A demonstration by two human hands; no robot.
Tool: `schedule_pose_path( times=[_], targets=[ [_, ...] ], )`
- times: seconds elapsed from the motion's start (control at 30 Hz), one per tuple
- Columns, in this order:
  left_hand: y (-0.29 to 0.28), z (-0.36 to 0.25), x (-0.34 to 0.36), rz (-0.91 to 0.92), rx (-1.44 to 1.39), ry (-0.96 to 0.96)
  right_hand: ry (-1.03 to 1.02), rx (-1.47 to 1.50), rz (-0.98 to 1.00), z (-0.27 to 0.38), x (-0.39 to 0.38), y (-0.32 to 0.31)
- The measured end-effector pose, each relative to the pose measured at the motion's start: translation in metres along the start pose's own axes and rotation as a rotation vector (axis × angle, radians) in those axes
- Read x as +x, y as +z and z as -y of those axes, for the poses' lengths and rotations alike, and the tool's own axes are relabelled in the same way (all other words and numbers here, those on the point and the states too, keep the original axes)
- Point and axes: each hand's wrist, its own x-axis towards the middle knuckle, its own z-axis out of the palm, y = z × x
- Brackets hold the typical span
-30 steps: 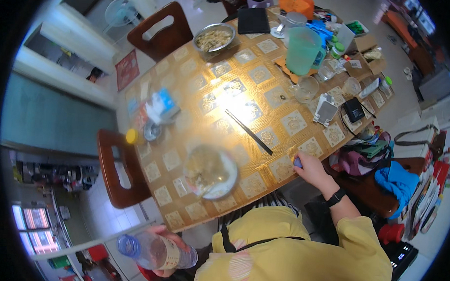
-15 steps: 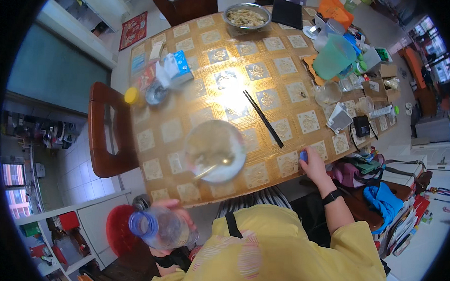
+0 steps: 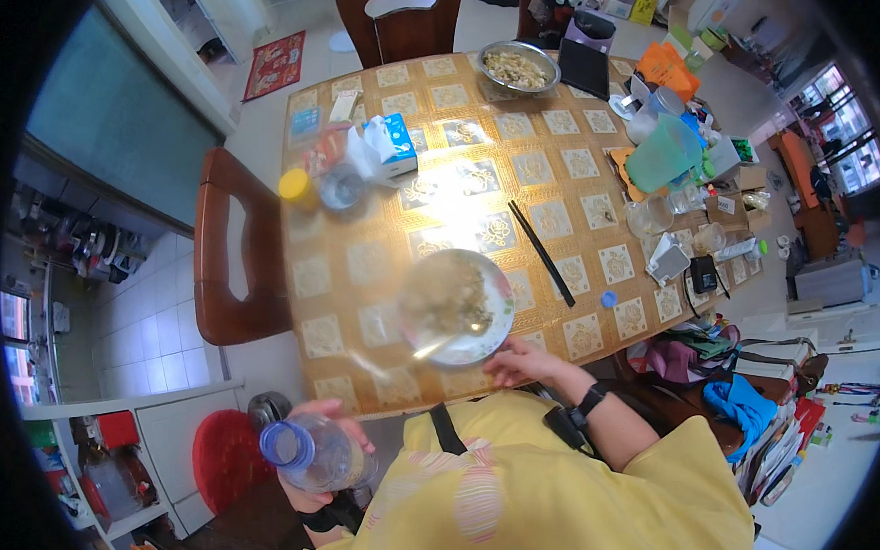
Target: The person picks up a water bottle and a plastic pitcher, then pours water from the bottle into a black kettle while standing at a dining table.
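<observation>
My left hand grips a clear, uncapped plastic bottle with a blue neck, low at the left beside the table edge. My right hand is open, fingers loosely curled and apart, at the lower right rim of a white plate of food; whether it touches the rim I cannot tell. A light utensil lies on the plate, partly blurred by haze. A small blue cap lies on the patterned table, and black chopsticks lie right of the plate.
At the back are a metal bowl of food and a dark flat object. A tissue box and yellow-lidded jar stand left. Cups, a green pitcher and clutter crowd the right. Wooden chairs and a red stool surround the table.
My right hand has let go of the blue cap, left on the table, and moved leftward to the plate. My left hand still holds the bottle. The view has shifted.
</observation>
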Motion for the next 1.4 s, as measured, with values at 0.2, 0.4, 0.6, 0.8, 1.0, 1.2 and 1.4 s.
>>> schedule_pose_path(
  times=[0.2, 0.4, 0.6, 0.8, 1.0, 1.2, 1.4],
  targets=[
    [-0.027, -0.007, 0.007, 0.046, 0.007, -0.096, -0.215, 0.130, -0.179, -0.019, 0.025, 0.023],
    [0.002, -0.006, 0.015, 0.019, 0.224, 0.016, -0.312, -0.014, -0.175, 0.031, 0.045, 0.007],
    [0.012, 0.010, 0.053, 0.267, 0.234, 0.061, -0.374, -0.551, -0.257, 0.086, 0.015, -0.039],
    [0.044, 0.027, 0.061, 0.000, 0.254, -0.090, -0.769, 0.206, -0.688, 0.112, -0.110, -0.177],
    [0.104, 0.057, 0.089, -0.132, 0.316, -0.120, -0.595, 0.229, -0.774, 0.041, -0.150, -0.237],
    [0.144, 0.079, 0.119, -0.123, 0.352, -0.170, -0.185, 0.464, -0.506, -0.073, -0.173, -0.211],
    [0.175, 0.076, 0.137, -0.118, 0.405, -0.152, -0.373, 0.445, -0.551, -0.026, -0.235, -0.246]
  ],
)
